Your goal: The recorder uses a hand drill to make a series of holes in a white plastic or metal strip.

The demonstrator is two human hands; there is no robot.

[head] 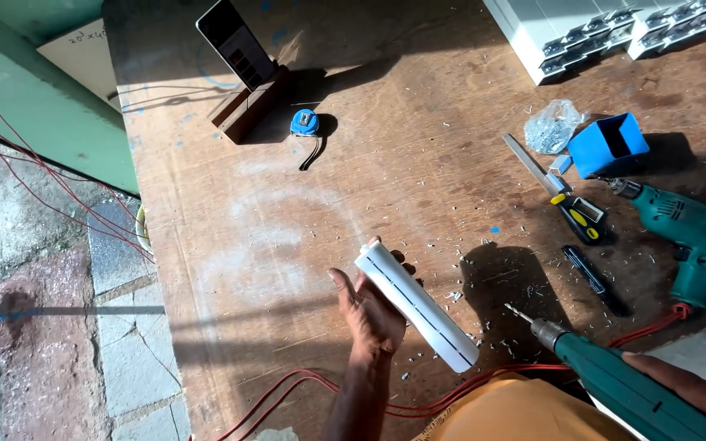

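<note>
My left hand (373,314) wrapped round white profile (417,304), lifted over table (288,237), lower centre. Right hand (688,384), lower right, grips drill (614,380). Shavings around, no hole visible; drilling seems pending.

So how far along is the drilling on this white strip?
Metal shavings scattered over the wooden table suggest earlier drilling. In hand now: the left hand holds up the white strip while the right hand holds a green drill, its bit clear of the strip. No holes can be made out in the strip. A stack of white pieces lies at the far edge, their state unclear.
</note>
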